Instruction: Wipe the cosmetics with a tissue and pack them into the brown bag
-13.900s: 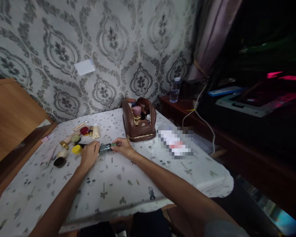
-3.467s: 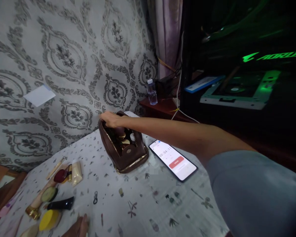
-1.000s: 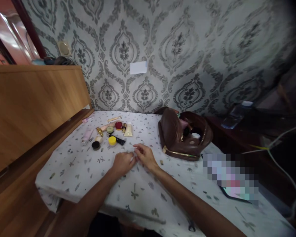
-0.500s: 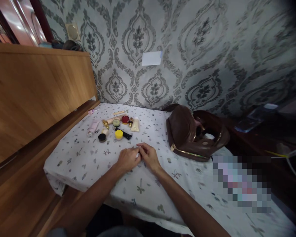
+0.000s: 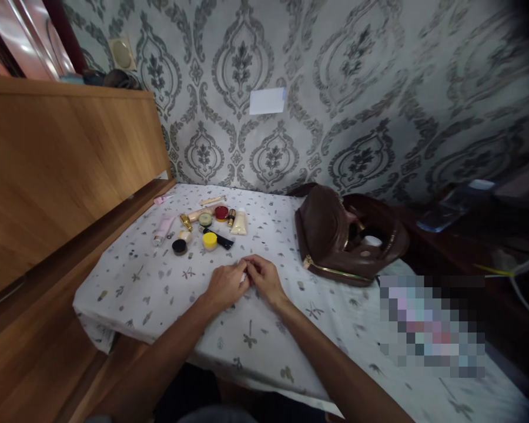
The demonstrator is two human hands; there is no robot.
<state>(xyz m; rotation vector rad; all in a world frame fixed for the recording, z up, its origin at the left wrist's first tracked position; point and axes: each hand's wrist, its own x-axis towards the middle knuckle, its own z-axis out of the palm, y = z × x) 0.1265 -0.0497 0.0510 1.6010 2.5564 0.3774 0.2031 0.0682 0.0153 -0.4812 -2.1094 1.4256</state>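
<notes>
My left hand (image 5: 227,286) and my right hand (image 5: 264,279) meet over the tablecloth, their fingers curled and touching each other. A small whitish patch shows between the fingertips; I cannot make out what it is, or whether it is only the cloth. Just beyond the hands lie a black tube (image 5: 220,239), a yellow-lidded jar (image 5: 210,240) and a cream-coloured tube (image 5: 238,222). Further left are a black-lidded jar (image 5: 179,247) and a pale pink tube (image 5: 163,229). Behind them sit a red-lidded jar (image 5: 221,213), a green-topped jar (image 5: 205,220) and a gold tube (image 5: 186,221).
A brown leather bag (image 5: 326,235) stands open on the right of the table, a white round thing (image 5: 372,241) inside it. A blurred-out patch (image 5: 432,326) covers something at the right edge. The wooden panel (image 5: 70,141) borders the left, and patterned wallpaper (image 5: 273,155) the back.
The view has shifted slightly, so things appear a little further left. My hands stay together with a small shift of the fingers; the jars, tubes and bag have not moved on the table.
</notes>
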